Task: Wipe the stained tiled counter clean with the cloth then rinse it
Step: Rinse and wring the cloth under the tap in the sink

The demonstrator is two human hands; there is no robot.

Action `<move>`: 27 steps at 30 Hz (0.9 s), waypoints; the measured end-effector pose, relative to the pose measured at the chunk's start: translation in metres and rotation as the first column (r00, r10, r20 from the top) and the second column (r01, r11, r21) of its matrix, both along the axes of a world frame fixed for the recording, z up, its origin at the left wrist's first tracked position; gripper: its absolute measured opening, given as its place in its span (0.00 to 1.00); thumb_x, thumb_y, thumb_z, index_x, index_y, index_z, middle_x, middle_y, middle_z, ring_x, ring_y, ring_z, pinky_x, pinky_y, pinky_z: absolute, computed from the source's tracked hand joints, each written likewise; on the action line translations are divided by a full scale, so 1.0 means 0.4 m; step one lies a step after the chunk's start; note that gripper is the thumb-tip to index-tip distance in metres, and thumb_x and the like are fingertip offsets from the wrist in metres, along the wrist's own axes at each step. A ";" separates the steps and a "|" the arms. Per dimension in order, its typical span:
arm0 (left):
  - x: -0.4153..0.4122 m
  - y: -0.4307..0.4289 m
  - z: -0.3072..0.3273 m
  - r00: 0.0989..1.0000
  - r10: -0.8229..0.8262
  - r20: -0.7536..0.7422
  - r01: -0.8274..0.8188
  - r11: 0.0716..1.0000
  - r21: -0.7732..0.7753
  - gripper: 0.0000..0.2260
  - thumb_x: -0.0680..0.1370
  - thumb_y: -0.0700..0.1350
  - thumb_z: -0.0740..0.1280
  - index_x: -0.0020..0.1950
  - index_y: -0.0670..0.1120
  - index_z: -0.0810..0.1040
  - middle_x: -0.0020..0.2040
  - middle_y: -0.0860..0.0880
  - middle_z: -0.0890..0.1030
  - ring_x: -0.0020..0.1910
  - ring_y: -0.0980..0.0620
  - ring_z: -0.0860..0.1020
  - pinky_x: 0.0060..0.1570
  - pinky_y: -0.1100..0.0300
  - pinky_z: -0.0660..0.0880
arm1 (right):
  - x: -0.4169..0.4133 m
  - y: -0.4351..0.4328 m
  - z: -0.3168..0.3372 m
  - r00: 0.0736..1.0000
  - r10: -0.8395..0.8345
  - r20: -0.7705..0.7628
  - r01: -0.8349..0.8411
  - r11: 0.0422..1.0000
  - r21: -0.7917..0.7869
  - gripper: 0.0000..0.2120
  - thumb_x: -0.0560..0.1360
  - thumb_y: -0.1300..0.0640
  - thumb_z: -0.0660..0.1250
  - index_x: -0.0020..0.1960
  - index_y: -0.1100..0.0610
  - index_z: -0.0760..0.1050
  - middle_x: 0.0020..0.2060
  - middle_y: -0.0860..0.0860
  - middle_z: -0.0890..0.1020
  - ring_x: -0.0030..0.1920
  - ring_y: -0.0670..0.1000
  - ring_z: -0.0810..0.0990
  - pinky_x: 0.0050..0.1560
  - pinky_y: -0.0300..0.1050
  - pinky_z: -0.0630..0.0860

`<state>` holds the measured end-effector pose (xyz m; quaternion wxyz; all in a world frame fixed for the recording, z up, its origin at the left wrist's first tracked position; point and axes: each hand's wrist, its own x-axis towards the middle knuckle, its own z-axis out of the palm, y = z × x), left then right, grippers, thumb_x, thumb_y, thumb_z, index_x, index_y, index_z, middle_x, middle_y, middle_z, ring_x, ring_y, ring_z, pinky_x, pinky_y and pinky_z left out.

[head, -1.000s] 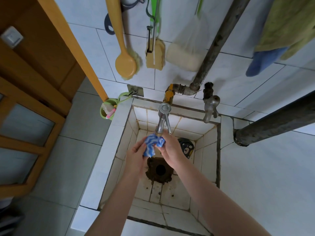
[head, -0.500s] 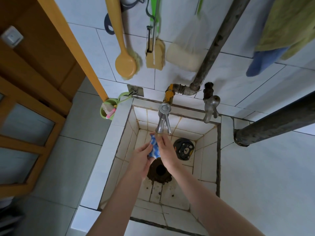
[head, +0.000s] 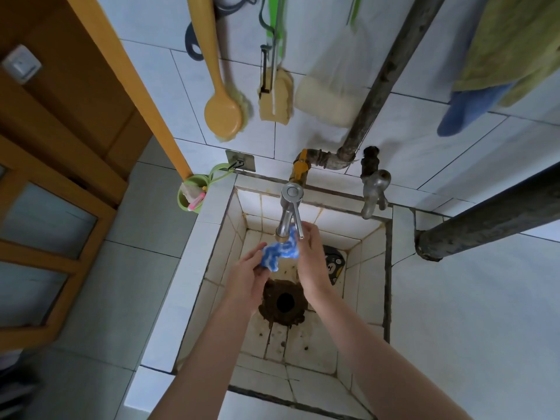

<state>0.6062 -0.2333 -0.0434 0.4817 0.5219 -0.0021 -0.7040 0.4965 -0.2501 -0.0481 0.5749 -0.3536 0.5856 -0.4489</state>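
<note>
Centre frame, under the chrome steel tap (head: 288, 213): left hand (head: 247, 275) pinches the crumpled blue-and-white cloth (head: 280, 253) low, right hand (head: 312, 262) curls round its top. Best knead it directly beneath the spout.

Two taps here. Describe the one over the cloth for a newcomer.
Find the square tiled sink sunk into the counter. At its back rim, below the yellow valve, stands a shiny chrome tap over the blue-and-white cloth. The other tap, to its right, is dull and grimy.
</note>
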 end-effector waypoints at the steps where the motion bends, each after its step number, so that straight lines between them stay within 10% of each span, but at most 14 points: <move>1: -0.006 -0.002 0.002 1.000 0.009 -0.009 -0.009 1.000 -0.018 0.14 0.80 0.36 0.55 0.65 0.37 0.70 0.60 0.39 0.76 0.54 0.47 0.77 0.49 0.58 0.76 | 0.008 0.013 -0.005 0.997 0.080 0.021 -0.080 0.997 0.003 0.09 0.81 0.56 0.55 0.57 0.56 0.72 0.46 0.47 0.78 0.47 0.42 0.78 0.48 0.34 0.73; 5: -0.038 0.002 0.000 1.000 0.003 0.008 -0.003 0.996 -0.086 0.14 0.81 0.37 0.53 0.63 0.38 0.72 0.56 0.42 0.78 0.54 0.49 0.78 0.46 0.63 0.78 | 0.047 0.045 -0.042 0.975 0.171 0.142 -0.173 0.985 0.006 0.12 0.81 0.60 0.55 0.63 0.55 0.71 0.64 0.56 0.72 0.62 0.47 0.73 0.64 0.41 0.71; 12: -0.034 0.022 -0.021 0.987 -0.017 0.162 0.035 0.993 -0.109 0.13 0.78 0.33 0.59 0.60 0.41 0.75 0.58 0.43 0.79 0.57 0.48 0.78 0.47 0.64 0.78 | 0.037 -0.004 -0.033 0.997 0.025 -0.074 -0.015 0.991 0.130 0.10 0.82 0.56 0.54 0.48 0.59 0.70 0.36 0.50 0.74 0.35 0.46 0.74 0.32 0.28 0.71; 19: -0.037 0.011 -0.011 0.980 0.083 0.182 -0.064 0.992 -0.106 0.13 0.77 0.34 0.61 0.60 0.41 0.76 0.56 0.42 0.80 0.54 0.48 0.79 0.45 0.63 0.79 | 0.051 0.049 -0.028 0.972 0.210 0.105 -0.212 0.977 0.014 0.10 0.81 0.57 0.54 0.60 0.55 0.69 0.48 0.46 0.76 0.49 0.41 0.77 0.49 0.29 0.73; 27: -0.025 0.018 -0.006 0.965 -0.012 0.261 0.031 0.997 -0.070 0.09 0.76 0.35 0.63 0.49 0.45 0.80 0.55 0.43 0.80 0.53 0.50 0.80 0.43 0.65 0.79 | 0.042 0.002 -0.059 0.995 0.001 -0.099 0.025 0.966 0.258 0.12 0.82 0.52 0.53 0.55 0.59 0.69 0.48 0.55 0.77 0.44 0.49 0.78 0.42 0.36 0.75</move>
